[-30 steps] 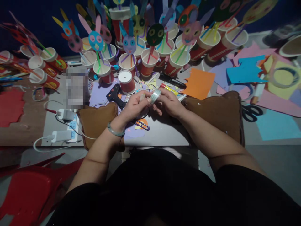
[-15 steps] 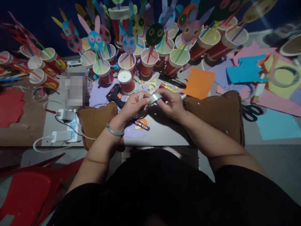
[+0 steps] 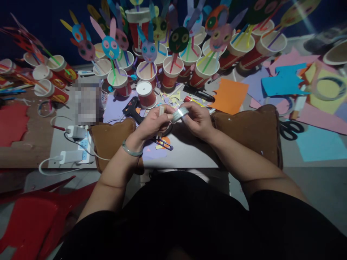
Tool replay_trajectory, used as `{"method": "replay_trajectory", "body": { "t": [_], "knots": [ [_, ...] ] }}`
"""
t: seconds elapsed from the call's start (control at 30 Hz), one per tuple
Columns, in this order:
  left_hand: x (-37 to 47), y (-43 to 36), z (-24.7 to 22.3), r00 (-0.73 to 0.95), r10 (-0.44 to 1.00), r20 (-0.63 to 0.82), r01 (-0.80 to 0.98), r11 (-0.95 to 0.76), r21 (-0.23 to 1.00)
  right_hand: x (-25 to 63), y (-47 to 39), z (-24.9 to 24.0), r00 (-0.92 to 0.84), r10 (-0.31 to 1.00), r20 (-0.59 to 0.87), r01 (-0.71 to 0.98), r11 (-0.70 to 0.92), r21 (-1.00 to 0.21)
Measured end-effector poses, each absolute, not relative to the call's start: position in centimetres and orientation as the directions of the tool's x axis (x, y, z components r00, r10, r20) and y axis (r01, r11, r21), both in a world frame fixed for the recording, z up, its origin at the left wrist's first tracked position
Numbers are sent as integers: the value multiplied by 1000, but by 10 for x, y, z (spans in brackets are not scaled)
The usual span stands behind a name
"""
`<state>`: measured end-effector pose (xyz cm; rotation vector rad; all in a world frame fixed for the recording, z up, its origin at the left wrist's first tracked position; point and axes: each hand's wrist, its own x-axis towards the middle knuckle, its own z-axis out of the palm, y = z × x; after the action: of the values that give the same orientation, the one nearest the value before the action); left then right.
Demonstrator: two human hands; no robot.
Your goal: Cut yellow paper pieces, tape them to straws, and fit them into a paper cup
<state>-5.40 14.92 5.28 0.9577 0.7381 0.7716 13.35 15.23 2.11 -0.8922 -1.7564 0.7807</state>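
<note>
My right hand (image 3: 199,121) holds a shiny roll of clear tape (image 3: 179,114) between its fingers, over the table's middle. Pinched in my left hand (image 3: 157,122) are pale, thin sticks or straws (image 3: 162,110), and its thumb tip meets the roll's left side. The lower ends of the pale pieces show beneath the left hand. Just left of that hand lies a black glue gun (image 3: 132,110). A dark purple cutter (image 3: 164,143) rests on paper scraps below the hands.
Red-and-white cups (image 3: 171,70) with paper rabbit heads on straws line the back. Brown cushions (image 3: 249,137) lie beneath both forearms. A power strip (image 3: 86,148) with cables is at left, black scissors (image 3: 291,129) and coloured paper (image 3: 283,79) at right. A red chair (image 3: 32,220) stands lower left.
The tape roll has turned slightly, showing more of its band. The pale pieces in my left hand now stand more upright, and their lower ends have come into view.
</note>
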Motion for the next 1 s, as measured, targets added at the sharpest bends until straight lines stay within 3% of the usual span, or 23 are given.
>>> {"method": "replay_trajectory", "body": {
  "t": [0.27,0.47,0.67,1.0],
  "knots": [
    [-54,150,54,505,835,-219,-220,369,903,131,151,24,-249,894,373,175,421,-890],
    [-55,152,50,400,913,-85,-114,142,983,135,154,26,-296,892,342,193,406,-893],
    [-61,158,44,337,941,27,-4,-27,1000,141,159,33,-569,819,71,-45,55,-997],
    [-61,159,38,344,938,28,148,-84,985,136,154,43,-605,787,-121,0,-152,-988]
  ]
}}
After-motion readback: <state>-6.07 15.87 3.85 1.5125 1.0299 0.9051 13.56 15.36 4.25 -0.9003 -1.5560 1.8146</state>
